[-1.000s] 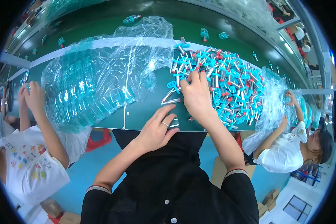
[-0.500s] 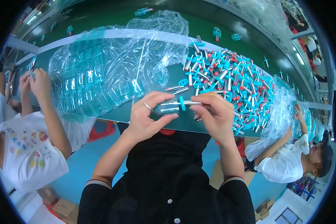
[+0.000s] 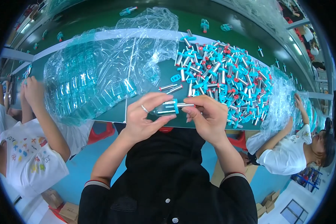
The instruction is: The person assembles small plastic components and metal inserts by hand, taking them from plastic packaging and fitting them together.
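My left hand [image 3: 140, 118] is closed around a clear, pale-teal plastic bottle [image 3: 163, 109], which lies sideways with its mouth to the right. Thumb and fingertips grip it from below and above. My right hand [image 3: 210, 116] pinches the red end of a metal-tubed insert [image 3: 182, 105] with a teal collar. The insert's left part is inside the bottle, and its collar sits at the mouth. To the right lies a large pile of similar inserts [image 3: 224, 74]. Two loose metal tubes [image 3: 171, 88] rest just beyond my hands.
On the left, clear bottles [image 3: 78, 80] stand in rows under plastic film [image 3: 117, 56]. Beyond a pale rail, a green conveyor [image 3: 190, 13] carries scattered inserts. Co-workers in white shirts sit at left [image 3: 33, 156] and right [image 3: 283, 153]. More plastic bags [image 3: 282, 108] lie at right.
The insert has moved left, deeper into the bottle, so its teal collar is now at the mouth. The view has shifted slightly. Both hands keep their grips.
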`<state>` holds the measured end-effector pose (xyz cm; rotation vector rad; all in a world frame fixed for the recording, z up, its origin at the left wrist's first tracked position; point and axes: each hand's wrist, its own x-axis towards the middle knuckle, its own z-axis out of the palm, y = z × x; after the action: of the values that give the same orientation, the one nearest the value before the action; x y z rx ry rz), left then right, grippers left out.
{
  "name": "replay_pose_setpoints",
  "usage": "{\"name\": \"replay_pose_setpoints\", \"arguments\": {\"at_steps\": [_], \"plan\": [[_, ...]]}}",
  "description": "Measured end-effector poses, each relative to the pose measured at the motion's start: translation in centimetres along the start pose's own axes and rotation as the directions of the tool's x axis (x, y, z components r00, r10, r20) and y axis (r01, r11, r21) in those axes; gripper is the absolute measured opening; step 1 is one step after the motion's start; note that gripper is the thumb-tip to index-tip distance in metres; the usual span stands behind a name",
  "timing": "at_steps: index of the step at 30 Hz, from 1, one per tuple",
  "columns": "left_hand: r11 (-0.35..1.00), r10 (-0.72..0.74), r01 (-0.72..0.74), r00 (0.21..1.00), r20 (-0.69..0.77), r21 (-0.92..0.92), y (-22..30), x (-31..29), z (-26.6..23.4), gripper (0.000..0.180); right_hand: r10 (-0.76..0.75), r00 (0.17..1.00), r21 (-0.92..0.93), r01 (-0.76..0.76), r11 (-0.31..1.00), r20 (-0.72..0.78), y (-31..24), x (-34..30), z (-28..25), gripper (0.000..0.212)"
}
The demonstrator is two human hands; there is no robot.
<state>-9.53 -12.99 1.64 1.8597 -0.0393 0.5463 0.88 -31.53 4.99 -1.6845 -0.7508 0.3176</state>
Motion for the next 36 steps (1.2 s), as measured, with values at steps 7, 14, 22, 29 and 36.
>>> {"name": "replay_pose_setpoints", "arguments": {"at_steps": [7, 14, 22, 29, 36], "plan": [[1.0, 0.022, -0.022, 1.0, 0.012, 0.015, -0.1, -0.1, -0.2, 0.047, 0.02, 0.999, 0.073, -0.018, 0.997, -0.037, 0.4, -0.4, 0.5, 0.017], [0.999, 0.039, -0.039, 0.999, 0.018, -0.014, -0.1, -0.1, 0.3, 0.047, -0.042, 0.998, 0.012, 0.041, 0.999, 0.039, 0.5, -1.0, 0.7, 0.016], [0.957, -0.13, 0.144, 0.989, 0.072, -0.251, 0.0, -0.4, -0.3, 0.05, 0.159, 0.973, 0.323, -0.207, 0.923, 0.17, -0.6, -0.6, 0.0, 0.017], [0.924, -0.171, 0.215, 0.972, 0.161, -0.316, 0.3, 0.0, -0.6, 0.049, 0.178, 0.923, 0.56, -0.352, 0.75, 0.342, 1.1, -0.6, -1.0, 0.014], [0.949, -0.095, 0.155, 0.971, 0.219, -0.273, 0.3, 0.2, -0.6, 0.046, 0.181, 0.931, 0.584, -0.342, 0.736, 0.317, 1.0, -1.2, -0.9, 0.009]]}}
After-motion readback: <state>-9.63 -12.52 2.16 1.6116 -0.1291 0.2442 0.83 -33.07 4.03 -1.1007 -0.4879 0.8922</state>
